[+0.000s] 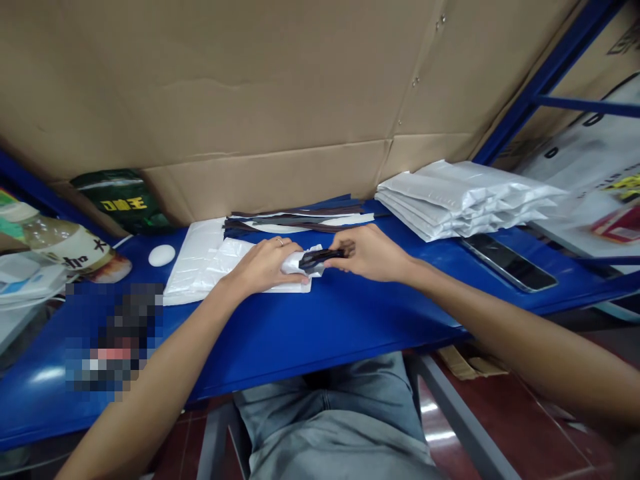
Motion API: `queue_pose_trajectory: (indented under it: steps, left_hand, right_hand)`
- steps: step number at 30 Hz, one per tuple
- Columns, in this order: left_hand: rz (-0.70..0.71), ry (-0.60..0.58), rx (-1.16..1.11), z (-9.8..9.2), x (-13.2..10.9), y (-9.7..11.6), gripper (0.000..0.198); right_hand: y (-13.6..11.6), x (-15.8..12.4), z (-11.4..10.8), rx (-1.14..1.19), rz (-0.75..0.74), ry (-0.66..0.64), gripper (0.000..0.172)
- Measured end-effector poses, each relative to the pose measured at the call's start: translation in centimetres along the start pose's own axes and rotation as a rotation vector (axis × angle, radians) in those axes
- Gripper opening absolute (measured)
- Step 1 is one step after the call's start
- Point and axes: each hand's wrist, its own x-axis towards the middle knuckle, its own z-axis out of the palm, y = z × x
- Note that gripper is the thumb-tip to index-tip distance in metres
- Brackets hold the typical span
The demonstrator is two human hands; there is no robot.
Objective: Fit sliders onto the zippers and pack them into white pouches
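Grey trousers sit nearest, under the edge of the blue tabletop. At mid-tabletop, the left hand has its grip closed over a small white bag. The right hand, just beside it, has its grip pinched on a dark strip whose end meets the bag. Flat white bags lie under the left hand. Beyond lie a pile of dark strips, a stack of white pouches and a phone. A cardboard wall stands behind.
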Motion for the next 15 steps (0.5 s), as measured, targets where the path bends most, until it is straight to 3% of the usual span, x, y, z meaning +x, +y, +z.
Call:
queue_pose_trajectory:
  steps: [5, 9, 15]
  left_hand:
    - [-0.019, -0.033, 0.033, -0.3, 0.1, 0.4, 0.059]
    - [-0.032, -0.031, 0.004, -0.2, 0.0, 0.5, 0.061]
    - [-0.035, -0.017, -0.027, 0.1, -0.2, 0.3, 0.059]
  right_hand:
    - [-1.2, 3.7, 3.6, 0.044, -0.148, -0.053, 0.017]
    - [-0.6, 3.3, 4.8, 0.049, -0.258, -0.118, 0.020]
    - [0.5, 3.1, 6.4, 0.061, -0.259, 0.051, 0.017]
